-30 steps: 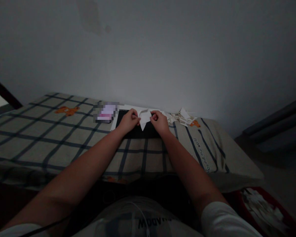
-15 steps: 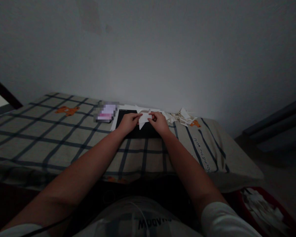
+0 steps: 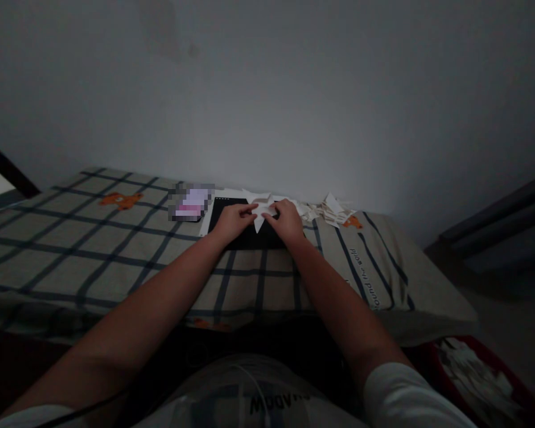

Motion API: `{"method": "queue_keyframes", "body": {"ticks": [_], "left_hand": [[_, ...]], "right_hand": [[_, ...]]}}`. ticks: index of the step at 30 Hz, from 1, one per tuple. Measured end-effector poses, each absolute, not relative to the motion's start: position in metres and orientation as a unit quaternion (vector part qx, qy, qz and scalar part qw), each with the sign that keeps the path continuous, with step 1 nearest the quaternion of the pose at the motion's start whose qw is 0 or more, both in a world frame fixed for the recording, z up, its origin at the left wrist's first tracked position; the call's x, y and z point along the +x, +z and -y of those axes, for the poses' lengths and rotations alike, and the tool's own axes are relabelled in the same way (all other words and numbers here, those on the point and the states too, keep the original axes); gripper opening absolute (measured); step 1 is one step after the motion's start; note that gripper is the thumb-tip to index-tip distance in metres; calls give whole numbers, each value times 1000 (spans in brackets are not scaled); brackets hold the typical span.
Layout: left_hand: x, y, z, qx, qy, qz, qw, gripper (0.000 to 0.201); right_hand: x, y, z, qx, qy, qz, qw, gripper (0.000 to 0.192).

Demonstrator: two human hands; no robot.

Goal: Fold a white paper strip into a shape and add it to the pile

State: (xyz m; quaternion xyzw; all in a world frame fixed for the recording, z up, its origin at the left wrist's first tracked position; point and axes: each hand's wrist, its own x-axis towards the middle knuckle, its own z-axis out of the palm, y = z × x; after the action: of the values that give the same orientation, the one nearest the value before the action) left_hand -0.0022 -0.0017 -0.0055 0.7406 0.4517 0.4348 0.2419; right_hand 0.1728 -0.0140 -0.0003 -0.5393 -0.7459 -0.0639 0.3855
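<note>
With my left hand (image 3: 233, 223) I am pinching the left side of the folded white paper (image 3: 262, 210), and my right hand (image 3: 288, 220) is gripping its right side. The paper is sitting between them, over the black pad (image 3: 254, 241), its tip pointing toward me.

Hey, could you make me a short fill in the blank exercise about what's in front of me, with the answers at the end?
1. The left hand and right hand hold a folded paper whose colour is ____.
2. The flat pad beneath the hands is ____.
3. The heap of paper pieces lies on the ____ side of the pad.
4. The container holding pale scraps is ____.

Missing words: white; black; right; red.
</note>
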Motion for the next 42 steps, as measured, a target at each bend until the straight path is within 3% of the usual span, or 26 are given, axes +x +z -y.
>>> {"method": "queue_keyframes", "body": {"ticks": [8,21,36,42], "left_hand": [[0,0,5,720,436,-466,272,40],[-2,-5,-1,694,443,-473,315,44],[0,-9,-4,640,480,-455,391,47],[1,-11,-7,598,505,-446,434,47]], "right_hand": [[173,2,16,-541,-109,747,371,14],[165,15,32,-464,-203,829,239,24],[169,11,29,-422,-147,845,294,24],[172,13,29,-402,-125,865,272,25]]}}
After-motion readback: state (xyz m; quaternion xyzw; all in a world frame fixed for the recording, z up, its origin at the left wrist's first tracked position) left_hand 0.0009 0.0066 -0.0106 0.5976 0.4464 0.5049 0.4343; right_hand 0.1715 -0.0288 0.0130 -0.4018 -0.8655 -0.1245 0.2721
